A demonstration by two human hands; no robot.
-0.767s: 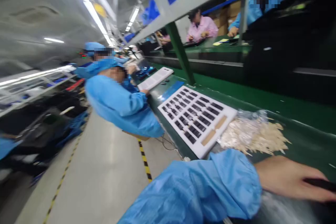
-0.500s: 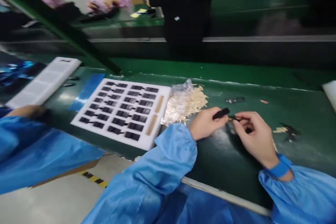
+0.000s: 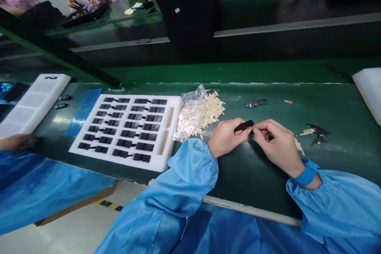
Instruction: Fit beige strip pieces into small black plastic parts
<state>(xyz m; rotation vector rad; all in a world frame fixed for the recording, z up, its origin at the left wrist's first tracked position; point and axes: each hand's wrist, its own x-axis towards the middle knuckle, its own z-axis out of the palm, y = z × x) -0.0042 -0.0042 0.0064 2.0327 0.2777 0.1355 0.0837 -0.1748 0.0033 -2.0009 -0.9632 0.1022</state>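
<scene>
My left hand (image 3: 226, 137) is closed around a small black oblong part (image 3: 244, 126), which sticks out between thumb and fingers and tilts up to the right. Close against the part's right end, my right hand (image 3: 275, 143) is in a pinch. Whatever its fingertips hold is too small and hidden to make out. Beyond the hands lies a flat dark strip-shaped piece (image 3: 256, 103). To the left of my left hand is a heap of small cream-coloured flat pieces (image 3: 212, 109), partly in a clear plastic bag (image 3: 190, 115).
A white foam tray (image 3: 119, 156) with rows of black parts lies left on the green bench (image 3: 238, 190). Black scraps (image 3: 319, 133) and cream pieces lie at right. Another worker's hand (image 3: 19, 141) rests by a second white tray (image 3: 35, 99). White foam (image 3: 369, 91) stands far right.
The view has shifted, so the bench things sit further left in it. My right fingertips have come closer to the black part's end; a small gap showed between the hands before.
</scene>
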